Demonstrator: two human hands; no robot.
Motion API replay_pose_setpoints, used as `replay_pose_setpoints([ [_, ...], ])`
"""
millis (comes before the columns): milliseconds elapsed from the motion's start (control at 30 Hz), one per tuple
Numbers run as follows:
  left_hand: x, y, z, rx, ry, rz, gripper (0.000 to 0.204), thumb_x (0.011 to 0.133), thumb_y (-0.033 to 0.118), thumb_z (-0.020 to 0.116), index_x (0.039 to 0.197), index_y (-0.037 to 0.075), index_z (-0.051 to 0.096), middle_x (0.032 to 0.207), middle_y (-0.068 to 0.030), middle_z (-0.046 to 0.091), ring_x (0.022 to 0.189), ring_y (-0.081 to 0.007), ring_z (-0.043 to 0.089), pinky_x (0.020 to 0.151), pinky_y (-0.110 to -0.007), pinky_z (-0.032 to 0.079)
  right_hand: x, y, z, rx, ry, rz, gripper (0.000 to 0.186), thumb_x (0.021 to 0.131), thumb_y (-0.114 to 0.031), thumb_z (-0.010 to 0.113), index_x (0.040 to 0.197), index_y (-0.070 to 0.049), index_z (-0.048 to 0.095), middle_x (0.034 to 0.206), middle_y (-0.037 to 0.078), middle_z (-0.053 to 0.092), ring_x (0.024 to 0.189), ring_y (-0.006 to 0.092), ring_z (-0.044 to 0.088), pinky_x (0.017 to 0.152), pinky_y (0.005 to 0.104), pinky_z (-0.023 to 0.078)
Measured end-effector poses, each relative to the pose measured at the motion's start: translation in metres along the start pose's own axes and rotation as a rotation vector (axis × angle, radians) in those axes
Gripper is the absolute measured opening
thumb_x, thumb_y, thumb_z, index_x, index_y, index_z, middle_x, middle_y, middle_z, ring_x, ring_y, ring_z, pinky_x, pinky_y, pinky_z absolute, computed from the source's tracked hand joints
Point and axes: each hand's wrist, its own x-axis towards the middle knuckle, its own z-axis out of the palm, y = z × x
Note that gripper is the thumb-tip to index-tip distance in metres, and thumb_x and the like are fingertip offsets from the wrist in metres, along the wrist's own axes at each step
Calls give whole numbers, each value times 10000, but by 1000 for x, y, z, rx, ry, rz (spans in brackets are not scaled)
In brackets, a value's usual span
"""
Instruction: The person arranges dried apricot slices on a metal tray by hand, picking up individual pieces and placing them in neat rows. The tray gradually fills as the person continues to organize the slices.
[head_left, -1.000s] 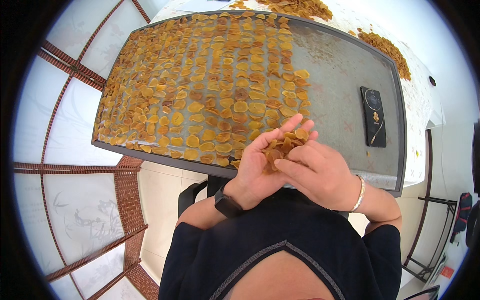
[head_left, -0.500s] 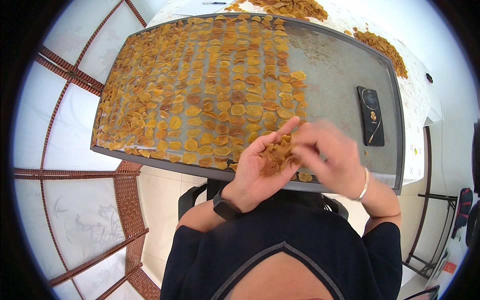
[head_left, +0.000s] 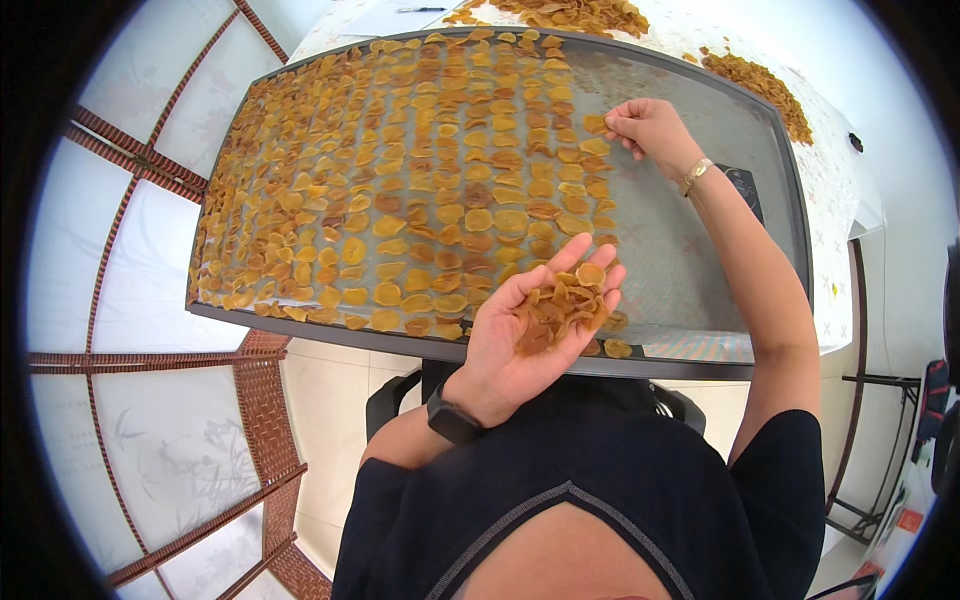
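My left hand is palm up near the front edge, cupped under a heap of dried amber-brown slices. Farther out, my right hand pinches one dried slice between thumb and fingers, at the upper end of the rightmost column. Beneath lies a wide grey board with a dark rim. Columns of similar flat slices cover its left and middle parts. Under my right forearm sits a black device with a round dial, mostly hidden by the arm.
Two piles of loose slices, one at the far edge and one at the far right, rest on the white tablecloth. A pen lies at the back left. A folding screen stands at left, and a dark chair is close in front.
My right hand has moved from the heap in my left palm out to the far right of the columns, carrying a slice. My left hand stays nearly in place.
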Motion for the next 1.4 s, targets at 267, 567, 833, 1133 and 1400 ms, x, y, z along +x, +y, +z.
replay_pose_setpoints([
  [267, -1, 4, -1, 28, 1, -1, 505, 989, 158, 432, 1482, 50, 397, 1554, -171, 350, 1453, -333, 298, 1213, -452, 239, 13, 7, 6, -107, 91, 9, 113, 891, -170, 709, 905, -59, 717, 741, -50, 638, 561, 24, 417, 479, 221, 341],
  [567, 1, 5, -1, 28, -1, -16, 510, 986, 168, 451, 1476, 36, 400, 1549, -173, 358, 1449, -336, 306, 1213, -451, 241, 23, 22, 9, -232, 174, -123, 193, 775, -198, 767, 790, -10, 731, 688, 41, 670, 609, 122, 567, 598, 305, 476],
  [833, 1, 4, 0, 50, -12, -15, 526, 987, 175, 439, 1493, 47, 376, 1561, -166, 341, 1458, -330, 289, 1213, -448, 238, 18, 20, 10, -299, 195, -159, 187, 781, -199, 763, 785, -15, 734, 692, 44, 677, 624, 115, 577, 611, 299, 481],
  [1133, 3, 4, 1, -30, -55, 0, 536, 983, 176, 429, 1507, 81, 369, 1577, -143, 322, 1468, -324, 271, 1221, -449, 215, -50, -15, 13, 24, -49, -149, 255, 891, -117, 690, 1124, -22, 647, 935, -38, 654, 802, 32, 560, 687, 213, 462],
  [1400, 8, 3, 2, 21, -29, 27, 524, 994, 198, 406, 1506, 90, 380, 1509, -129, 436, 1380, -276, 411, 1177, -418, 290, -178, -59, 27, -163, -280, -518, 129, 833, -7, 711, 960, -23, 697, 885, 69, 649, 837, 177, 650, 723, 299, 515],
])
